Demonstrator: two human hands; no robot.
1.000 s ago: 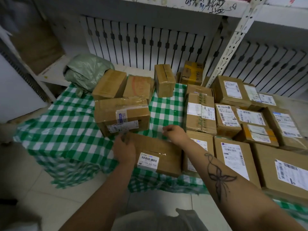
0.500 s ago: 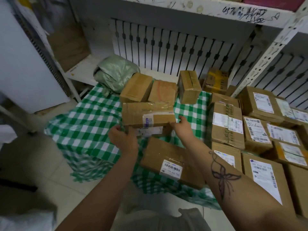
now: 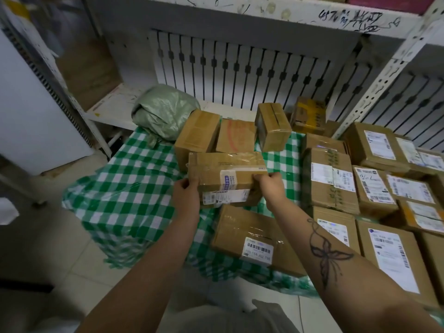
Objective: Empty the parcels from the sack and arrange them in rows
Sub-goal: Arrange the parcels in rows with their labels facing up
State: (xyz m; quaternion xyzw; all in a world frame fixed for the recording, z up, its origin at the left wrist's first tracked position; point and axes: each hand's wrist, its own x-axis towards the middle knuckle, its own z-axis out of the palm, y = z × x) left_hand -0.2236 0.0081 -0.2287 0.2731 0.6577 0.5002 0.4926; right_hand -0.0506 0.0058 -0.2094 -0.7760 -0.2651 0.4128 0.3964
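**Head view: one parcel in two hands, rows of parcels to the right**

One green-and-white checked cloth (image 3: 125,200) covers the table and hangs over its near edge. On the right side, labelled cardboard parcels (image 3: 330,179) lie packed edge to edge in rows. At least ten can be counted, but the frame cuts off the outer ones, so the full number cannot be told.

One crumpled green sack (image 3: 163,116) sits at the cloth's back left corner, beside a white shelf (image 3: 113,109). One flat parcel (image 3: 252,239) with a barcode label lies at the cloth's near edge, just left of the rows.

At the back, three brown boxes (image 3: 197,133) with no label showing stand side by side, the leftmost just beside the sack. One yellow-printed box (image 3: 308,115) sits behind them to the right.

One taped parcel (image 3: 225,179), with a white label on its near face, is held between those three boxes and the flat parcel. The left hand (image 3: 186,195) grips its left end and the right hand (image 3: 270,186) grips its right end, the fingers of both curled round the cardboard. Whether its underside touches the cloth cannot be told. One butterfly tattoo (image 3: 326,255) marks the right forearm.
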